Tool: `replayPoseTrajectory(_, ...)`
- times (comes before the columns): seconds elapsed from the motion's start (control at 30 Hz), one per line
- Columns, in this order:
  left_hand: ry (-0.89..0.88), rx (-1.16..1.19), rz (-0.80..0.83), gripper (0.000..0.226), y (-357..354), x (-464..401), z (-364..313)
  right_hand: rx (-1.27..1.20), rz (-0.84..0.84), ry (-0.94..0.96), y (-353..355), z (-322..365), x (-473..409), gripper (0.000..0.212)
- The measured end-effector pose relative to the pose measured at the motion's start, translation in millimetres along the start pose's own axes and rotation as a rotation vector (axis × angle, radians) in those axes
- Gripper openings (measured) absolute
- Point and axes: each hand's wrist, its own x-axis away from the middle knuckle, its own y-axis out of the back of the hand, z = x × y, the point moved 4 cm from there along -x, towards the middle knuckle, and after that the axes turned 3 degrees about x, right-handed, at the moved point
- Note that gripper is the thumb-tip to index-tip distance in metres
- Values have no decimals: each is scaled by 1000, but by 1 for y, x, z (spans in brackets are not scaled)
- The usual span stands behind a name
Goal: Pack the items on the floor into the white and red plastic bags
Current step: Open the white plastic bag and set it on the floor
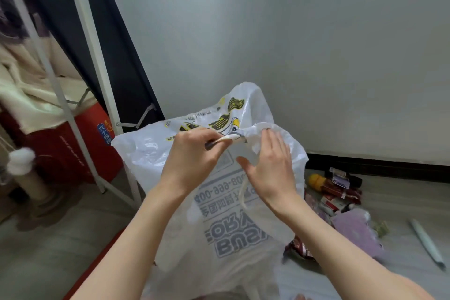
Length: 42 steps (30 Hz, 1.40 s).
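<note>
A large white plastic bag [233, 226] with grey and yellow print is held up in front of me. My left hand [192, 156] pinches a twisted handle of the bag near its top. My right hand [270, 168] is spread against the crumpled rim beside it, with its fingertips in the plastic; whether it grips is unclear. On the floor to the right lies a heap of items [341, 197]: red packets, a yellow object, a purple pouch [358, 234] and a dark red wrapper [299, 248] partly behind the bag. A red strip [97, 273] shows at the lower left.
A white metal rack [97, 61] with hanging clothes stands at the left, and a red box [80, 148] sits under it. A pale wall with a dark baseboard [379, 163] closes the back. A pale green tube [428, 243] lies on the floor at far right.
</note>
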Motion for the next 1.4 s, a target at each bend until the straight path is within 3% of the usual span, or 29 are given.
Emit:
replayPoseTrajectory(0.17, -28, 63, 59, 18, 5, 1, 0, 22, -225, 67, 14, -12, -16, 32)
replayPoseTrajectory(0.23, 2, -84, -22, 24, 17, 0, 13, -119, -162, 67, 22, -19, -24, 23)
replayPoseTrajectory(0.33, 50, -525, -85, 13, 24, -1, 31, -415, 76, 46, 25, -23, -30, 19)
replayPoseTrajectory(0.4, 20, -631, -86, 22, 15, 1, 34, -581, 156, -2, 23, -21, -29, 21)
replayPoseTrajectory(0.5, -293, -368, 114, 50, -13, 9, 13, -797, 214, -122, 19, -19, -27, 18)
replayPoseTrajectory(0.6, -403, -131, 321, 51, -35, 18, -10, -1050, 420, -233, 20, -10, -21, 10)
replayPoseTrajectory(0.67, -382, -118, 290, 42, -38, 17, -10, -981, 487, -225, 23, -9, -19, 11)
replayPoseTrajectory(0.8, -358, -128, 164, 25, -31, 10, 4, -883, 466, -215, 21, -15, -23, 16)
replayPoseTrajectory(0.9, -293, -286, 94, 17, -26, 8, 16, -771, 422, -182, 20, -25, -24, 19)
replayPoseTrajectory(1.03, -39, -446, 32, 14, -16, 4, 28, -848, 12, -204, 41, -31, -28, 7)
replayPoseTrajectory(1.1, 85, -488, 8, 20, -12, 2, 33, -814, -202, -75, 57, -17, -19, 10)
replayPoseTrajectory(1.13, 127, -516, -7, 23, -10, 1, 35, -812, -230, 25, 62, -3, -10, 13)
replayPoseTrajectory(1.2, 189, -547, -32, 25, -4, -1, 38, -734, -162, 251, 58, 25, 11, 18)
replayPoseTrajectory(1.27, 206, -512, -28, 24, 1, -1, 38, -474, -68, 409, 39, 40, 25, 18)
replayPoseTrajectory(1.4, 209, -247, 36, 15, 17, 1, 40, -103, -52, 264, 18, 13, 2, 33)
